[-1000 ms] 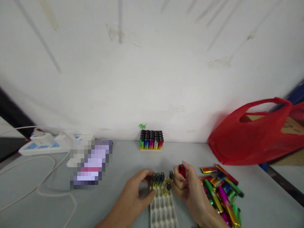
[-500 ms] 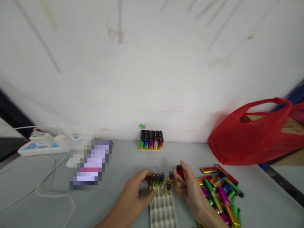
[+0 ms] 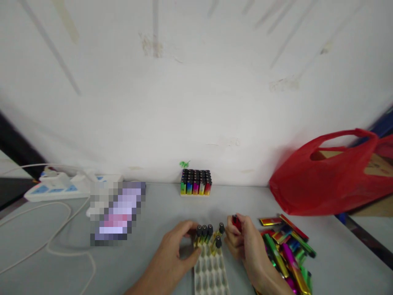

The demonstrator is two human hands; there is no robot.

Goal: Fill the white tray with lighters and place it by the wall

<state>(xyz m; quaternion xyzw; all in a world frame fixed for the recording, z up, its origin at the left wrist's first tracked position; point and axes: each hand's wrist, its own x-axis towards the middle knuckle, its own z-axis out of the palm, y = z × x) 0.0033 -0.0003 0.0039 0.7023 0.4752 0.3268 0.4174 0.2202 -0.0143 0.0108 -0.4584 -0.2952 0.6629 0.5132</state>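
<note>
My left hand (image 3: 175,252) curves around the far left side of a white compartment tray (image 3: 195,282), thumb and index finger steadying it beside the lighters. Several lighters with black tops (image 3: 204,231) stand in the tray's far row; two on the right lean, one of them a yellowish lighter (image 3: 218,242) tilted forward. The nearer compartments hold nothing. Just right of the tray, my right hand (image 3: 245,241) is closed around a red lighter (image 3: 236,223), its dark top showing above the fingers. The lower part of that lighter is hidden in the hand.
Loose shiny coloured lighters (image 3: 288,254) lie piled at the right. A filled block of lighters (image 3: 195,187) stands by the wall. A red plastic bag (image 3: 322,176) sits back right. At left are a blurred phone (image 3: 123,209), a power strip (image 3: 58,190) and white cables (image 3: 69,217).
My right hand has shifted slightly right and down with the red lighter, a little away from the tray. My left hand stays at the tray.
</note>
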